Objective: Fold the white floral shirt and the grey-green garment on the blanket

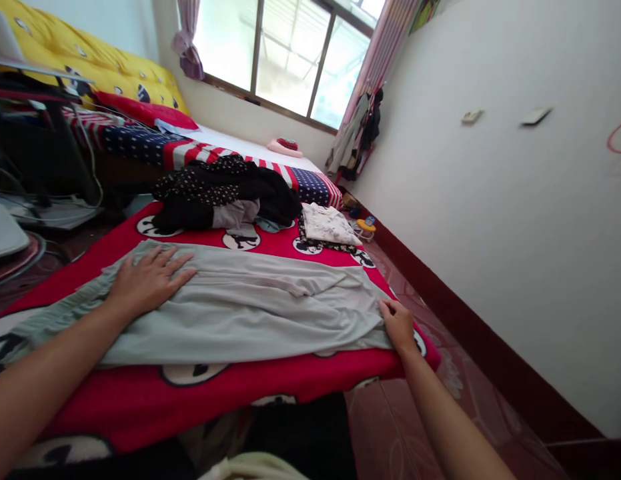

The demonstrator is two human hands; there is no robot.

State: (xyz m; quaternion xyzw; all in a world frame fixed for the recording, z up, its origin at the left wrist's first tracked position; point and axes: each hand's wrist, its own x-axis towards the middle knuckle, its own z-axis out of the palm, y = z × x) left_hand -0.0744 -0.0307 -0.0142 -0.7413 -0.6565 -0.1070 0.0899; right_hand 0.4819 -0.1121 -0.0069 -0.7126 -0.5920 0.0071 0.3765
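A pair of pale grey-green trousers (pixel 230 327) lies stretched across a red patterned cloth (pixel 270 380), its gathered waistband at the left and the leg ends at the right. My left hand (pixel 147 280) rests flat on the upper part of the trousers, fingers spread. At the far end of the legs, my right hand (pixel 397 323) pinches the hem between thumb and fingers. A few creases run along the middle of the fabric.
Behind the trousers sits a heap of dark clothes (pixel 230 190), with folded floral clothes (pixel 330 225) to its right. A bed with a star-and-stripe cover (pixel 200 152) stands beyond. On the right are a white wall (pixel 515 220) and a small yellow stool (pixel 366 227).
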